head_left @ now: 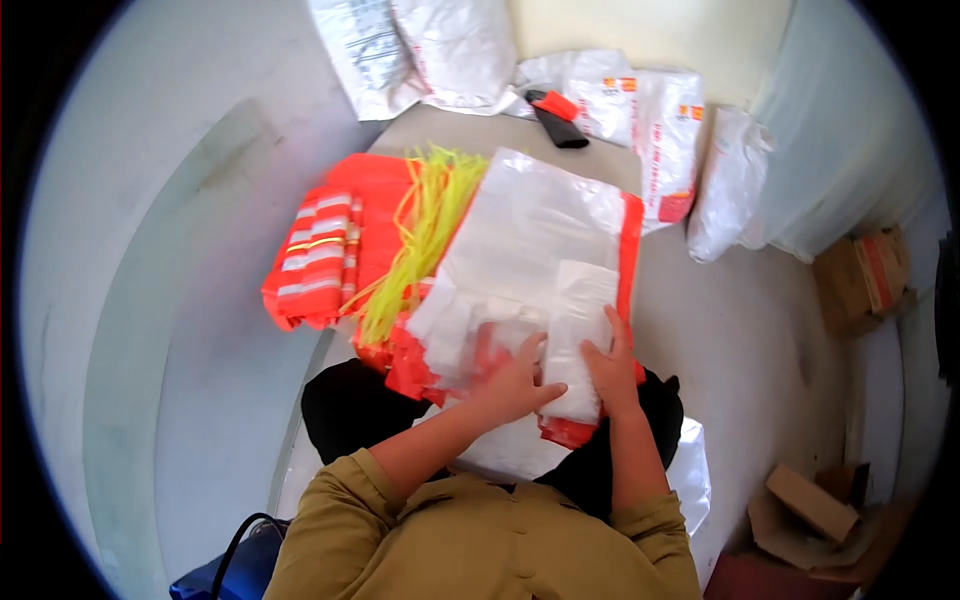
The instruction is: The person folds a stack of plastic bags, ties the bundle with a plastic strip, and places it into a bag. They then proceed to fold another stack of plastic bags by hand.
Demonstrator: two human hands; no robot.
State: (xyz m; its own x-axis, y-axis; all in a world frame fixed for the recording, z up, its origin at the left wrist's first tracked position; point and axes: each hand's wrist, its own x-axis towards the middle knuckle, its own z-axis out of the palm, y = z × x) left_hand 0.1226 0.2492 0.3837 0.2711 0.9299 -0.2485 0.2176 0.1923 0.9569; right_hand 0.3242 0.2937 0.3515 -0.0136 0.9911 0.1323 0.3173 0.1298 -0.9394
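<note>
A white folded plastic bag [582, 320] lies as a long narrow strip on a stack of clear plastic bags with red edges [540, 220]. My left hand [512, 385] touches the strip's left side, thumb and fingers spread. At its right edge my right hand [612, 370] rests with thumb and fingers apart. Loose, crumpled plastic bunches to the left of my left hand, with red showing through it. A bunch of yellow plastic strips [430, 235] lies along the stack's left side. Beyond it is a folded red and white striped bundle [318, 250] on red plastic.
White printed sacks [665, 140] and another white bag [730, 185] stand along the back wall. A black and red item [558, 118] lies at the surface's far end. Cardboard boxes [865, 280] are on the right, with open cardboard [810, 510] at lower right. A blue bag [235, 565] sits lower left.
</note>
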